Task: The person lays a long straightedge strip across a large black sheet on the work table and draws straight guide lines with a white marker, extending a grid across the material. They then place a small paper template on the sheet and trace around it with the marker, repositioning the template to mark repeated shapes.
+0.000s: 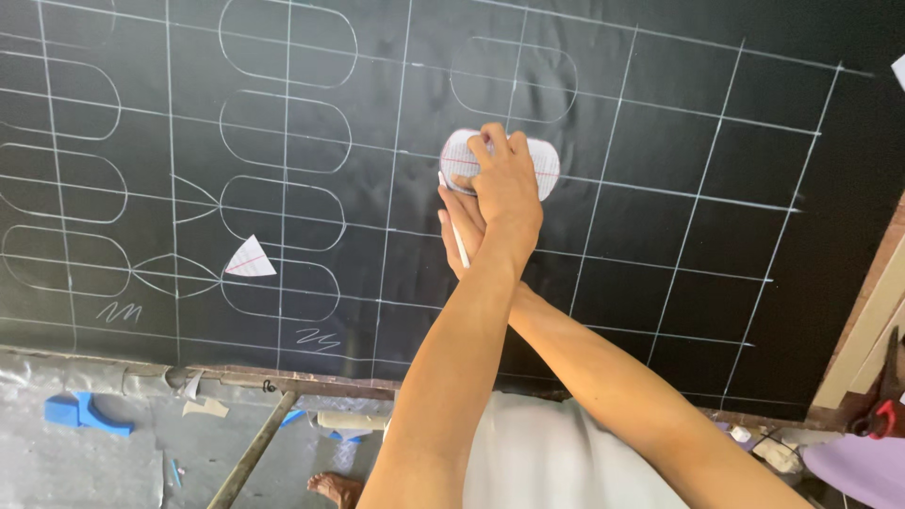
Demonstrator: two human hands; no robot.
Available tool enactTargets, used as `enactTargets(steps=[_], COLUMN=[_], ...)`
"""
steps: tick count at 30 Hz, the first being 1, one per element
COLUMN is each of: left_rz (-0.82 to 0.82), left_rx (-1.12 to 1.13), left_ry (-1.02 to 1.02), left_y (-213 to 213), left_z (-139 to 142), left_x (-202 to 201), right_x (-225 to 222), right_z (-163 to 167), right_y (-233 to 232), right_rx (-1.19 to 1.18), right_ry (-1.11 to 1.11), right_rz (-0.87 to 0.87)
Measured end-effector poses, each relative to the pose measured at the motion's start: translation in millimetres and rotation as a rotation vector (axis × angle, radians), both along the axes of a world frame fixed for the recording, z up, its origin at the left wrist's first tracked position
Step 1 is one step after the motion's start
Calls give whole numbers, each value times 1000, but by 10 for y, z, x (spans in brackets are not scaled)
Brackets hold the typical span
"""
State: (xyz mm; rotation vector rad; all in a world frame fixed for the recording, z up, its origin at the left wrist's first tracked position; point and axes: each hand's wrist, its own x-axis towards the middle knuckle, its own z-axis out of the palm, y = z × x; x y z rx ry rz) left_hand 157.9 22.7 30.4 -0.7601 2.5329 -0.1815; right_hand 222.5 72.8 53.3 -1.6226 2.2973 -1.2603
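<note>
- Nearest, well below the paper template (547,168), a bare foot (335,488) stands on a grey floor beside a blue block (80,413) and paper scraps, under the worn edge of the table (283,382).
- Both forearms rise towards the template and cross just below it.
- The right hand (460,224) lies under the other wrist, at the template's lower left. It is clenched round a thin white chalk pencil (460,243), whose upper end touches the template's left edge.
- The left hand (504,184) sits on top of the template, fingers bent and tips pressing down. It grasps nothing and only pins the paper flat.
- The template is a lined paper oblong with rounded ends and a red centre line, lying on a smooth, matt black cloth (660,236) inside one cell of a chalked grid.
- Judging by this, the step in hand is tracing the template's outline. The move ahead calls for steady downward pressure so the paper does not slip, and a pencil tip kept tight to the curved edge.
- Left of the template lies a small triangular paper piece (250,257) among finished rounded outlines (283,127).
- Right of the template the grid cells have no outlines.
</note>
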Motion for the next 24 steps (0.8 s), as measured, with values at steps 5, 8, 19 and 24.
enactTargets(steps=[5, 8, 19, 24], left_rz=[337, 371, 310, 312], left_rx=[198, 214, 185, 187], left_ry=[201, 225, 165, 184], left_y=[-3, -13, -46, -48], left_z=[79, 159, 207, 181], left_x=[-23, -41, -45, -19], right_x=[43, 72, 8, -146], right_z=[99, 146, 95, 6], right_y=[-62, -117, 77, 419], right_rx=[79, 84, 100, 287], right_ry=[69, 107, -57, -1346], right_rz=[-42, -54, 43, -163])
